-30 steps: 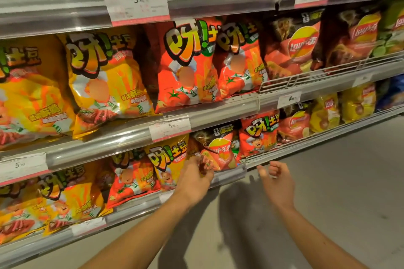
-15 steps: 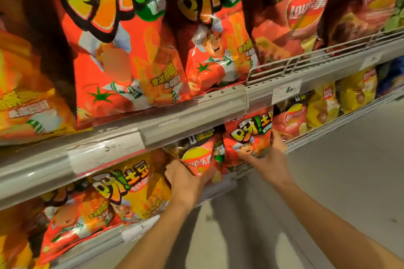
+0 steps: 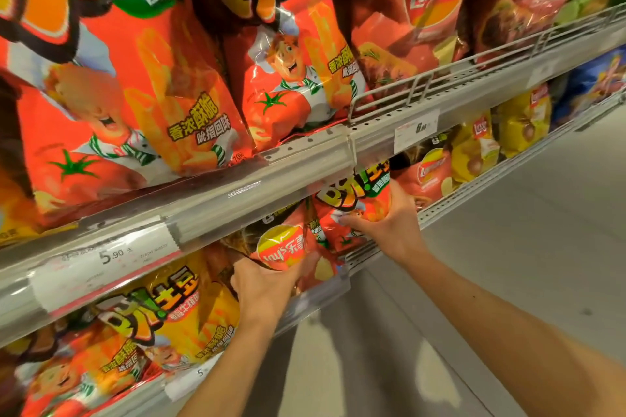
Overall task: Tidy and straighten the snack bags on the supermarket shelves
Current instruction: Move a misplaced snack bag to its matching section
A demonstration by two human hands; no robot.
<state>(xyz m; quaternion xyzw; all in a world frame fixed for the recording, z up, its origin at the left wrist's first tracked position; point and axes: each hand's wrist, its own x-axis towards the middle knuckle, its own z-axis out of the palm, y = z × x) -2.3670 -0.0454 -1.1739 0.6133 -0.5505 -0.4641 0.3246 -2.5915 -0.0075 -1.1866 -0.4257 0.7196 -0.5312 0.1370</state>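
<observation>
**Red foil in both hands on the lower shelf**

Red and glossy, the two bags being handled sit side by side on the lower shelf [image 3: 364, 252], just under the grey rail of the shelf above [image 3: 216, 210]; the left hand [image 3: 262, 284] grips the Lay's bag [image 3: 284, 247] from below and from its left edge, fingers curled round the bottom corner; the right hand [image 3: 389, 220] clasps the red tomato fries bag [image 3: 355, 203] on its right side, thumb laid across the front and fingers wrapped behind, where they are hidden.

The step in hand looks like the squaring-up of these two neighbours; the Lay's bag leans to the left with its logo tilted, and the tomato fries bag overlaps its right edge, so neither faces straight out; the yellow fries bag [image 3: 179, 308] further left and the yellow Lay's bags [image 3: 474, 152] to the right are untouched.

The next move probably calls for parting the pair slightly, turning each upright and pushing their bottoms back against the shelf lip so the fronts line up; the foil is slick and air-filled, so a light hold from both sides should do better than a squeeze; the top edges are hidden behind the rail, and whether they would catch on it cannot be told.
</observation>
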